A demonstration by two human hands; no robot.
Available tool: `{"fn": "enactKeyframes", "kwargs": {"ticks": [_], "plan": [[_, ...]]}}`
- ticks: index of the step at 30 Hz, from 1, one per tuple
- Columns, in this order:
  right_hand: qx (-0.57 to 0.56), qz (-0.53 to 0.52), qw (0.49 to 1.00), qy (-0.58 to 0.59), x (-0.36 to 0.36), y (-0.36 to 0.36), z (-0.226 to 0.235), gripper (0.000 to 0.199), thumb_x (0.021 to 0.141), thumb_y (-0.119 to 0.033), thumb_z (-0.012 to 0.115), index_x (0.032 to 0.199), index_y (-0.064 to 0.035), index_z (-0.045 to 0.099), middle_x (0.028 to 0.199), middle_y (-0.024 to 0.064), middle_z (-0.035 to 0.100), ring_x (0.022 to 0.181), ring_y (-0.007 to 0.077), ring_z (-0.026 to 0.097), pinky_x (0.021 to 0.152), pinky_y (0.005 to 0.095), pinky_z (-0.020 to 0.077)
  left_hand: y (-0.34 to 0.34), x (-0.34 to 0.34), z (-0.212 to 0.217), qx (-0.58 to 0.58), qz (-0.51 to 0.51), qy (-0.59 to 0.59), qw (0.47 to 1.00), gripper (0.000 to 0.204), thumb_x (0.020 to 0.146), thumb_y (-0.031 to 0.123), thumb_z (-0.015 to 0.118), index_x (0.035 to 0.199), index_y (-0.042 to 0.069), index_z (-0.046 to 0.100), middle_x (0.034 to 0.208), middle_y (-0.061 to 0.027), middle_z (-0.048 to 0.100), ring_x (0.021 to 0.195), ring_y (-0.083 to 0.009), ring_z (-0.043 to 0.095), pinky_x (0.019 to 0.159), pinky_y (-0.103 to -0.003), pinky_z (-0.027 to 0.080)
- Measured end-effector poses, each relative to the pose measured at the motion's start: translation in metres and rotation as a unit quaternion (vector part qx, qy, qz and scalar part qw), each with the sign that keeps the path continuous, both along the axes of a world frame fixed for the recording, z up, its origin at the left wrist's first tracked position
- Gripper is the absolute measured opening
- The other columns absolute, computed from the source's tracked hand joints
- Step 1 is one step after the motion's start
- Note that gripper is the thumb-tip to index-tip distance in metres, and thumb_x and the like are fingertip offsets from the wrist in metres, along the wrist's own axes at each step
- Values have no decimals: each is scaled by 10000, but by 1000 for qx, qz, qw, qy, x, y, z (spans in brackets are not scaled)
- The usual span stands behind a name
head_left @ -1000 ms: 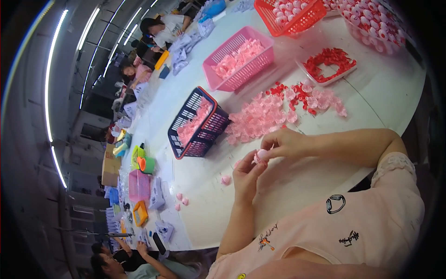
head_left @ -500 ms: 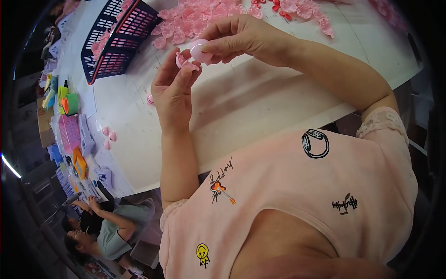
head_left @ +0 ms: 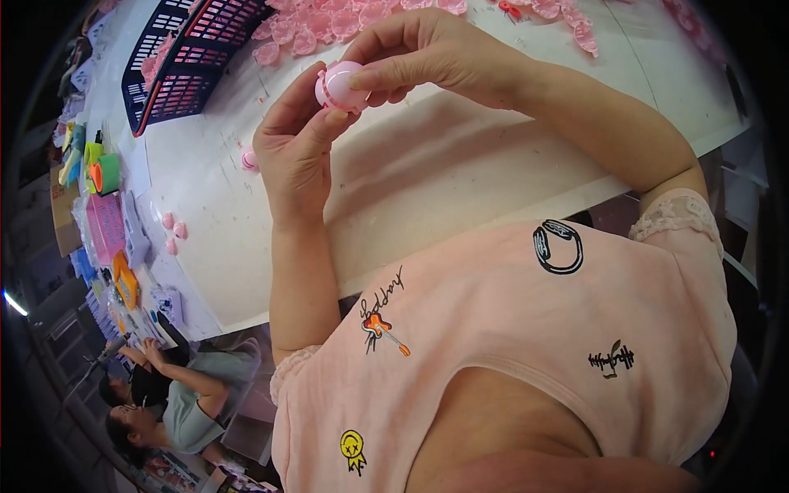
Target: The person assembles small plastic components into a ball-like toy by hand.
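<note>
I hold a small pink round capsule [head_left: 341, 86] between my two hands, raised above the white table [head_left: 427, 172]. It sits at the tips of my left hand [head_left: 292, 152], below it, and my right hand [head_left: 427, 53], above it. Compared with half a second ago, the hands look nearer and larger, and the capsule shows more of its rounded side. My left thumb and fingers close narrowly on its lower edge; my right thumb and fingers pinch its top. Loose pink capsule halves [head_left: 329, 20] lie on the table beyond, beside a dark basket [head_left: 177, 62].
</note>
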State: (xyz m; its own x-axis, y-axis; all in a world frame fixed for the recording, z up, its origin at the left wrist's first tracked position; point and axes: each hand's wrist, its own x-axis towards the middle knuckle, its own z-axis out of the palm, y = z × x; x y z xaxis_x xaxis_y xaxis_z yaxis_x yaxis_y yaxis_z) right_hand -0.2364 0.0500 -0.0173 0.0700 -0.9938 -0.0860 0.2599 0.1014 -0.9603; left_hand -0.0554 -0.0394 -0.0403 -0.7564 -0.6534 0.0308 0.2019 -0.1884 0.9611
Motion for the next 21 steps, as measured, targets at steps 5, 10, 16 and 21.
{"fn": "enactKeyframes", "kwargs": {"ticks": [5, 10, 16, 21], "plan": [[3, 10, 1000, -7, 0, 0, -1, 227, 812, -234, 636, 938, -46, 622, 798, 1, 621, 710, 58, 525, 654, 201, 421, -2, 0, 0, -3, -7, 7, 1000, 413, 788, 27, 617, 1174, -34, 484, 1082, -153, 573, 930, -222, 603, 812, -330, 525], [6, 11, 1000, -11, 2, 0, -1, 229, 816, -237, 636, 939, -44, 623, 805, -3, 621, 715, 41, 520, 645, 187, 417, 0, 0, 4, 14, 3, 0, 1000, 424, 740, -16, 641, 1143, -42, 511, 1041, -149, 592, 900, -210, 607, 789, -320, 531], [-21, -76, 994, 74, 12, 8, 0, 271, 765, -262, 670, 916, -40, 632, 773, 11, 602, 727, 70, 538, 650, 217, 428, 3, -1, 6, 4, 29, -36, 999, 423, 722, -39, 637, 1129, -67, 524, 999, -132, 606, 867, -187, 608, 792, -277, 504], [-49, -61, 996, 50, 10, 2, -16, 274, 763, -257, 669, 858, -4, 623, 756, 37, 610, 704, 85, 541, 619, 221, 427, 12, -4, 10, -140, 89, -166, 972, 403, 768, -39, 604, 1156, -79, 505, 1044, -122, 580, 900, -167, 584, 801, -256, 477]]}}
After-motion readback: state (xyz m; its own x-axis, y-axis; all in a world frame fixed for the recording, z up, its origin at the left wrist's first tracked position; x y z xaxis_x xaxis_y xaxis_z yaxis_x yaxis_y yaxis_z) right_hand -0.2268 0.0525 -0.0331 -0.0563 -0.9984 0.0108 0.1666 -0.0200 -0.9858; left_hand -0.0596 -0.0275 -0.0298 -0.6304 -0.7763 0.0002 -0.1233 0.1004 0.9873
